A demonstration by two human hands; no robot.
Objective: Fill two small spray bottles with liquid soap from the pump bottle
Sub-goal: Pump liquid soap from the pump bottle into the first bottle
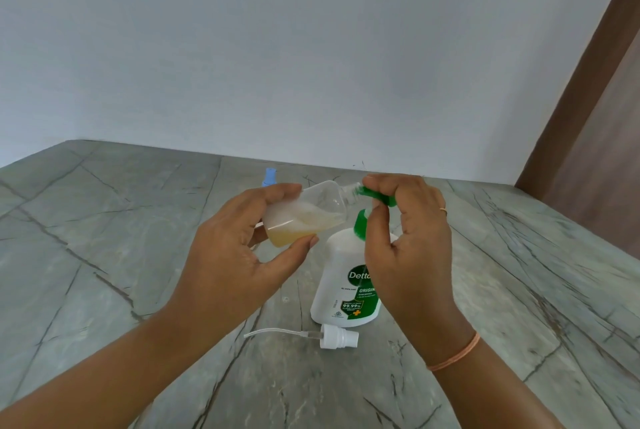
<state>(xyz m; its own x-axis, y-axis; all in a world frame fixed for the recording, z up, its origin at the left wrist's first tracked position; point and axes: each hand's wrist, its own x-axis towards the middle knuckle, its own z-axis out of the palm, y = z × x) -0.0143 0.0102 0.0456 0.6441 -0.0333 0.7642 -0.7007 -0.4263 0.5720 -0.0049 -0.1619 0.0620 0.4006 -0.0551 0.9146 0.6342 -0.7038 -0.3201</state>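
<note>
Spray bottle [308, 212], small, clear plastic, uncapped. Location: held above the counter [104, 255], tilted with its open neck up and to the right, meeting the green spout of the pump head [379, 196]. Contents: pale yellow soap pooled in the lower end, roughly a third full by appearance.

Left hand [235, 255]: fingers [277, 191] above and thumb below, curled round the bottle's body, gripping it.

Right hand [412, 238]: fingers [381, 183] curled over the pump head, gripping it from above; how far the pump is pressed down cannot be told.

Pump bottle [341, 276]: white, green label, standing on the counter directly under the right hand, partly hidden by it.

Spray cap [337, 340]: white, with clear dip tube, lying on its side on the counter, just in front of the pump bottle.

Blue item [269, 176]: small, on the counter behind the left hand, mostly hidden; possibly part of the second spray bottle, not certain.

Step in hand, as judged: pumping soap into the first bottle, filling only partly done.

Next move calls for: keeping neck and spout aligned while pumping so nothing runs down the outside; then levelling the bottle and fitting the spray cap, tube first.
</note>
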